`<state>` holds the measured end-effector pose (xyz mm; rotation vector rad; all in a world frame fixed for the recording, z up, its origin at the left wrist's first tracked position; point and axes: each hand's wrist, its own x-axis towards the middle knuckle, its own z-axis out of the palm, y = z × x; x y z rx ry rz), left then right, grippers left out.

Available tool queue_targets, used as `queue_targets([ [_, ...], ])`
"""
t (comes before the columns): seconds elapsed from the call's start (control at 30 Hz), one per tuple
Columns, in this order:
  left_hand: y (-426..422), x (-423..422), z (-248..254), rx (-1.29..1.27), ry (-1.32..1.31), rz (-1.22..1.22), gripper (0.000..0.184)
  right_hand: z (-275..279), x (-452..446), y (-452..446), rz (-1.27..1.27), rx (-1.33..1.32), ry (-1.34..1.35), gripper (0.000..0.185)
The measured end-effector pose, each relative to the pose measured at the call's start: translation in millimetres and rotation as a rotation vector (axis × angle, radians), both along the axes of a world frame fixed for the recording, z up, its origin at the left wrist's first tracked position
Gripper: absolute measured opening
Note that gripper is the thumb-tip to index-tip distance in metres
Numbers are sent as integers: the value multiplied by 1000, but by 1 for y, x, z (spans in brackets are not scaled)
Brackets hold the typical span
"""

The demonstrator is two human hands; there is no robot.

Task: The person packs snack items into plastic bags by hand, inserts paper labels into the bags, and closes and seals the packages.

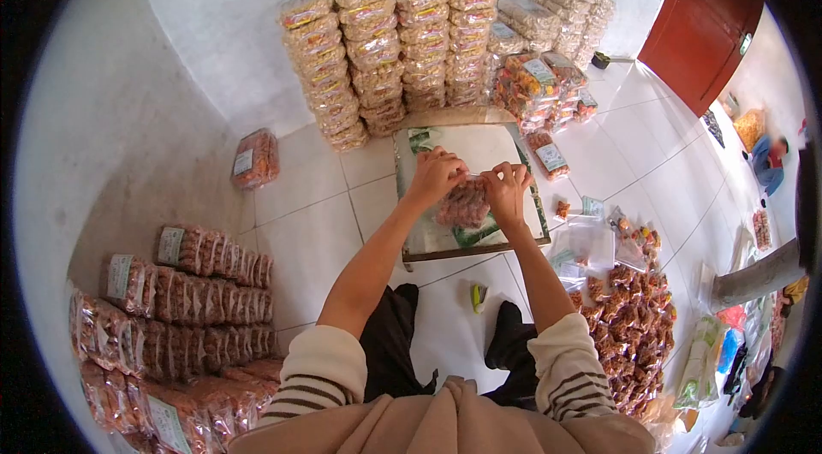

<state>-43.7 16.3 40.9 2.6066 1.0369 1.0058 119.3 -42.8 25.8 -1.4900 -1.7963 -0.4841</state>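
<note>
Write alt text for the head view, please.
A person's left hand and right hand hold the top of a clear bag of brownish pieces on a small table. Behind it, stacked bags line the wall; small packets lie heaped on the floor at right.

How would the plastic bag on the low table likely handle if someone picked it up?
The plastic bag would probably give and shift rather than stay stiff, since its film looks thin and its outline lumpy. It may feel slippery, judging by the shiny surface. It seems unlikely to roll, as it lies broad and squat on the low table.
</note>
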Motion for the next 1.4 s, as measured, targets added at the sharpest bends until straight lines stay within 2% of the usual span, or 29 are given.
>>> queue_targets([
  [0.2,-5,3,-2,-75,20,4,27,-3,9,-2,88,-34,-24,7],
  [0.3,-5,6,-4,-176,77,46,28,-5,8,-1,100,-161,-6,8],
  [0.47,-8,11,-9,-174,83,108,25,-16,-2,-1,-55,-351,129,12],
  [0.6,-1,17,-6,-78,17,149,21,-4,-6,3,-118,-249,113,11],
  [0.67,0,17,2,71,-80,103,18,5,-5,4,-115,-143,62,11],
  [0.8,5,18,-12,-21,-134,9,17,1,8,-1,-74,-125,-18,9],
  [0.87,-11,18,-2,-345,-55,39,18,-4,13,-8,-22,-192,10,8],
  [0.97,-10,22,-12,-288,85,57,20,-13,12,-13,-65,-319,82,7],
  [1.0,-6,23,-21,-286,85,56,20,-15,9,-13,-65,-317,82,7],
  [1.07,2,27,-36,-254,93,53,23,-15,2,-13,-177,-532,250,10],
  [1.1,0,29,-30,-252,90,51,23,-10,0,-17,-178,-530,247,10],
  [1.17,-5,31,-20,-416,186,106,25,0,-3,-29,-137,-301,262,14],
  [1.2,-7,32,-15,-414,185,104,25,5,-1,-34,-73,-173,188,16],
  [1.23,-9,32,-10,-461,191,129,26,10,0,-37,-74,-172,186,16],
  [1.3,-8,33,-11,-512,196,152,27,14,2,-42,224,-145,11,25],
  [1.37,4,35,-26,-491,198,108,29,11,2,-43,261,-165,32,28],
  [1.4,1,36,-18,-489,194,110,29,10,2,-41,300,-181,55,31],
])
